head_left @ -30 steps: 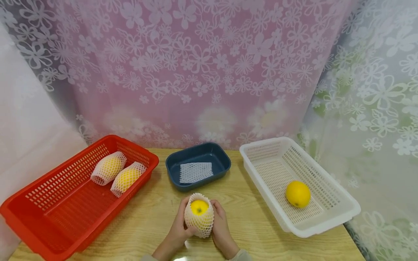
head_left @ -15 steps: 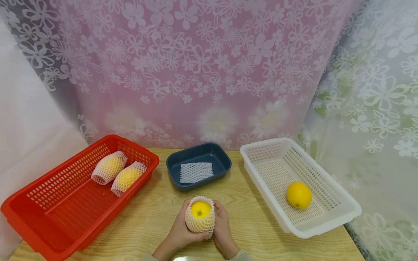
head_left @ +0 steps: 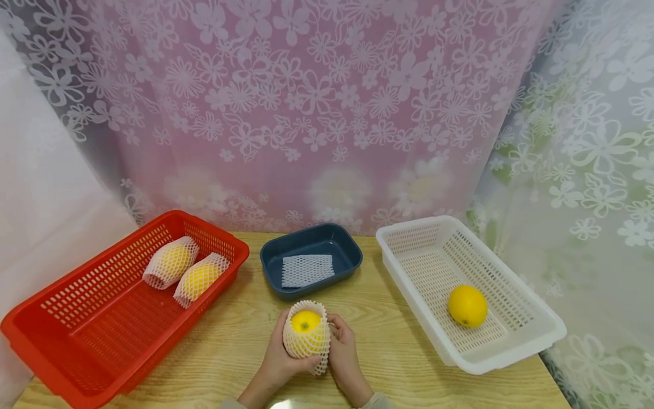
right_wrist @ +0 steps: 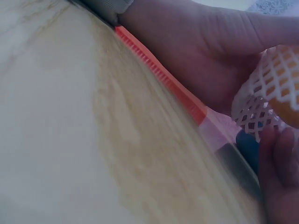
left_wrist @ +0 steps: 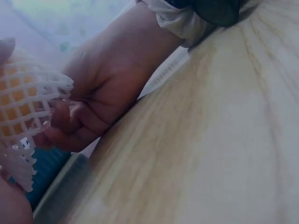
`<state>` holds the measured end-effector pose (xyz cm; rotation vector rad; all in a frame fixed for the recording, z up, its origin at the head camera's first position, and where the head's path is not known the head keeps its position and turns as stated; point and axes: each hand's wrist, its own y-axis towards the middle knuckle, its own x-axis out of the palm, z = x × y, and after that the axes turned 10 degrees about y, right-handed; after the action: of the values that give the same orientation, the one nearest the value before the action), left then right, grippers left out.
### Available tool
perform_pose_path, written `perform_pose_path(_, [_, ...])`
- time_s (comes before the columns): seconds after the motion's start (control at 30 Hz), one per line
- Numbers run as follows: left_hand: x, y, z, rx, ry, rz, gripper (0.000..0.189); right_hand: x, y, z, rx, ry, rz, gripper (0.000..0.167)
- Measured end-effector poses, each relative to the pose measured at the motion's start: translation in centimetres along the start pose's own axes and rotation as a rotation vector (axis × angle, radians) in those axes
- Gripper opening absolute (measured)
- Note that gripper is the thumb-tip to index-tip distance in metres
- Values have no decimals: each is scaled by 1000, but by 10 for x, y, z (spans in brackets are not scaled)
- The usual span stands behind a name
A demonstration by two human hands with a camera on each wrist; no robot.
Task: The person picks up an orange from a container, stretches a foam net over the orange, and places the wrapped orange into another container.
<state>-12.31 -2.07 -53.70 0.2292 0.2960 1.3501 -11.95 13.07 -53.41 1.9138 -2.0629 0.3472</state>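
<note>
My left hand [head_left: 278,353] holds an orange [head_left: 305,321] in a white foam net sleeve [head_left: 318,347], fingers behind it and thumb across the front. The fruit's stem end shows through the sleeve's open top. On the other side, my right hand [head_left: 345,357] has curled fingers at the sleeve's edge. In the left wrist view, the right hand [left_wrist: 105,93] pinches the net's rim [left_wrist: 60,84]. Loose netting hangs past the fruit at the lower end. The right wrist view shows the left hand [right_wrist: 196,42] wrapped against the net [right_wrist: 254,112].
A red basket [head_left: 112,335] at left holds two net-wrapped fruits [head_left: 176,262]. Behind my hands, a blue tray [head_left: 273,287] contains a flat foam net [head_left: 306,270]. The white basket [head_left: 416,270] at right holds one bare orange [head_left: 467,306]. A floral curtain [head_left: 327,113] hangs behind the table.
The wrapped orange has shifted slightly left and up in my left hand. My right hand's fingers have come away from the fruit's side to the sleeve's edge.
</note>
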Motion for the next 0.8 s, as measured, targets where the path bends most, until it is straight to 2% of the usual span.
perform_pose_path(0.13, [0,1,1,-69,-68,97,88,0,0,1,-115,-100,54,20])
perform_pose_path(0.27, [0,2,0,-75,-109,144,86,0,-1,1,-221,-108,75,17])
perform_pose_path(0.4, [0,3,-2,-63,-131,132,82,0,-3,-1,-295,-116,-26,10])
perform_pose_path(0.5, [0,3,-1,-74,-157,126,79,-1,-5,-2,-316,-92,-93,7])
perform_pose_path(0.63, [1,4,0,-88,-198,133,77,-1,-5,-2,-311,-36,-127,12])
perform_pose_path(0.8, [0,5,0,-86,-251,100,79,0,-5,-4,-325,0,-143,13])
